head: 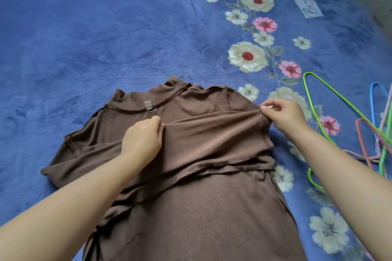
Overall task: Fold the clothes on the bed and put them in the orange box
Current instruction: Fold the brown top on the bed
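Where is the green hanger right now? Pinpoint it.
In the head view, the green hanger lies on the blue floral blanket at the right edge, tangled with other coloured hangers, just right of the right hand gripping the brown shirt.

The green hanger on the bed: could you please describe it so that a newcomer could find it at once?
Start from the blue flowered blanket covering the bed and go to its right edge, beyond the right hand. A loose heap of thin wire hangers lies there. The green hanger is the outermost one, its bright loop reaching farthest up the bed, past the blue hanger and red hanger.
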{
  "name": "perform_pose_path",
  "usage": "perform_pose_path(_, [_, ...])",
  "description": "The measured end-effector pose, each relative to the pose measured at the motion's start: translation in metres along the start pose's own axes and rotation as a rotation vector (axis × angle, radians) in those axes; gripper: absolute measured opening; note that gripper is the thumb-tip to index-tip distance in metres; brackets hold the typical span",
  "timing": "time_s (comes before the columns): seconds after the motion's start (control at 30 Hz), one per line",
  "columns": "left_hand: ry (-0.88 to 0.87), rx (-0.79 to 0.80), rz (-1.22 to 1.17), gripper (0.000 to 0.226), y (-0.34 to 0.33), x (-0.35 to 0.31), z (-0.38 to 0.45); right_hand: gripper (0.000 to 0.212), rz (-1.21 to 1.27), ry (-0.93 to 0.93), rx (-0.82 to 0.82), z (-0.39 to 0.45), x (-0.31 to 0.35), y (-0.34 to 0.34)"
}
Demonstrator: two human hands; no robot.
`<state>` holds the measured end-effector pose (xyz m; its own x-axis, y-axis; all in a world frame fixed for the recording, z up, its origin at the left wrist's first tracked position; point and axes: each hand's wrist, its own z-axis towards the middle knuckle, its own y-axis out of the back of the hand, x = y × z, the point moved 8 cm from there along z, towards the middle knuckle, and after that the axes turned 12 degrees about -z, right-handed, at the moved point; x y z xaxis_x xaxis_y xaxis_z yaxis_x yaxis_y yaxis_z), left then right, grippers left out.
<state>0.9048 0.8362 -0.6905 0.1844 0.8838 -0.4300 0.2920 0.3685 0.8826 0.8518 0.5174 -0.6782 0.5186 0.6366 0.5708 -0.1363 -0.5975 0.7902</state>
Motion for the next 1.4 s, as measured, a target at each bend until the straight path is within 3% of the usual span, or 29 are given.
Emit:
perform_pose_path(0.1, [0.061, 0.032, -0.006, 0.019, -0.005, 0.002, 0.0, 0.015, 0.07, -0.045, -0.055, -0.004, -0.011, 0.003])
perform_pose_path(0.37, [0.127, 0.026, 0.235, 0.021, -0.016, 0.003, 0.012, 0.027, -0.105, -0.14, -0.09, -0.002, -0.008, -0.016])
perform_pose_path(0.43, [0.014, -0.152, 0.232, 0.017, -0.007, -0.007, 0.009, 0.033, -0.11, -0.134, -0.037, -0.005, -0.003, -0.02])
perform_pose_path(0.5, [-0.244, -0.385, 0.11, 0.017, 0.003, -0.026, -0.009, 0.036, -0.099, -0.123, -0.028, -0.015, -0.002, -0.017])
perform_pose_path(0.53, [-0.389, -0.423, 0.027, 0.019, 0.002, -0.036, -0.022, 0.036, -0.1, -0.115, -0.037, -0.021, -0.005, -0.015])
perform_pose_path(0.63, [-0.7, -0.267, -0.132, 0.02, -0.022, -0.059, -0.066, 0.038, -0.119, -0.124, 0.042, -0.042, -0.021, -0.017])
perform_pose_path(0.7, [-0.738, -0.189, -0.041, 0.025, -0.042, -0.058, -0.082, 0.039, -0.124, -0.15, 0.127, -0.051, -0.03, -0.023])
perform_pose_path(0.9, [-0.713, -0.224, -0.046, 0.007, -0.055, -0.056, -0.081, 0.026, 0.097, -0.243, 0.271, -0.056, -0.037, -0.029])
perform_pose_path(1.03, [-0.718, -0.124, -0.065, 0.009, -0.06, -0.056, -0.083, 0.029, 0.049, -0.214, 0.218, -0.051, -0.041, -0.023])
perform_pose_path(1.17, [-0.623, 0.053, -0.11, 0.028, -0.062, -0.054, -0.078, 0.042, -0.254, -0.154, 0.25, -0.049, -0.043, -0.025])
perform_pose_path(1.27, [-0.433, -0.117, -0.279, 0.025, -0.032, -0.039, -0.069, 0.046, -0.478, 0.005, -0.02, -0.051, -0.012, -0.008])
perform_pose_path(1.33, [-0.254, -0.274, -0.221, 0.032, -0.008, -0.01, -0.065, 0.056, -0.527, 0.228, -0.168, -0.063, 0.027, -0.01])
perform_pose_path(1.4, [-0.121, -0.332, -0.092, 0.044, 0.007, 0.024, -0.067, 0.054, -0.591, 0.454, -0.21, -0.078, 0.061, -0.034])
